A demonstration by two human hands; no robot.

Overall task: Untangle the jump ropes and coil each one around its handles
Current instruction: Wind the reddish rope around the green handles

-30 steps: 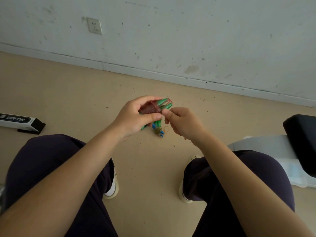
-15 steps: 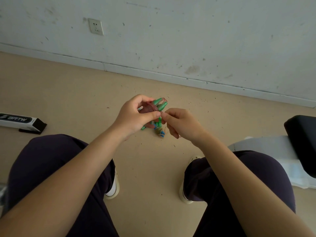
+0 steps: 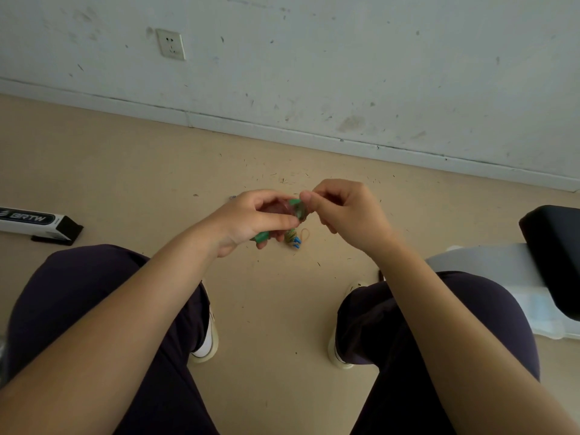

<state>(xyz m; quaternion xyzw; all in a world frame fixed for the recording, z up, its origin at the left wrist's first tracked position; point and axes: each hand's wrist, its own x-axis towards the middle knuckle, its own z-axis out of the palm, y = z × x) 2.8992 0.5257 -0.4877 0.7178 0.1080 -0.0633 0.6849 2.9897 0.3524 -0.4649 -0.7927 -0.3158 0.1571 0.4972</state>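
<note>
At frame centre my left hand [image 3: 251, 219] grips the green handles [image 3: 296, 208] to steady the coil while my right hand [image 3: 343, 211] fingers pinch the rope end for winding.

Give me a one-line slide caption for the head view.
Left hand grips the green-handled jump rope bundle while the right hand pinches its top end.

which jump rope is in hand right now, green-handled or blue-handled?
The green-handled jump rope, wound with reddish cord: the left hand grips it and the right hand pinches at its top. The blue-handled bundle lies on the floor, untouched.
</note>
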